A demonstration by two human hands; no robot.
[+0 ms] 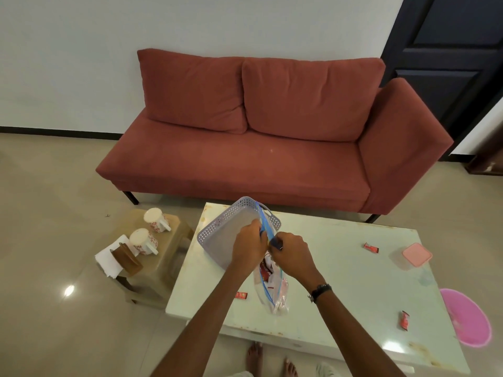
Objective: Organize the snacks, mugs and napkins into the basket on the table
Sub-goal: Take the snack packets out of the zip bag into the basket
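Head view, looking down over a pale glossy low bench [353, 281]. Both hands are up at the top edge of a clear zip-top plastic bag with a blue seal strip [268, 288]. The left hand [249, 247] has its fingers curled around the strip on one side, and the right hand [292, 254] pinches it on the other, with a dark watch on that wrist. The bag hangs down toward the bench with red-and-white snack packets inside (can't read the labels).

Right behind the hands sits the lavender perforated plastic basket [217, 231], tilted up, on the bench's far left part. Three small red snack sachets lie loose on the bench: one near the front left [241, 295], one at the far right [371, 247], one toward the front right [404, 320]. A clear square container with a pink lid [415, 255] is at the right edge.

Left of the bench there's a small tan plastic stool [163, 257] holding two white mugs with red flower prints, [156, 219] and [143, 241], both upside down, plus a brown napkin holder [125, 259] over white napkins [106, 261]. A rust-red fabric sofa [272, 137] is behind, and a pink round plastic thing [466, 318] is on the floor to the right.
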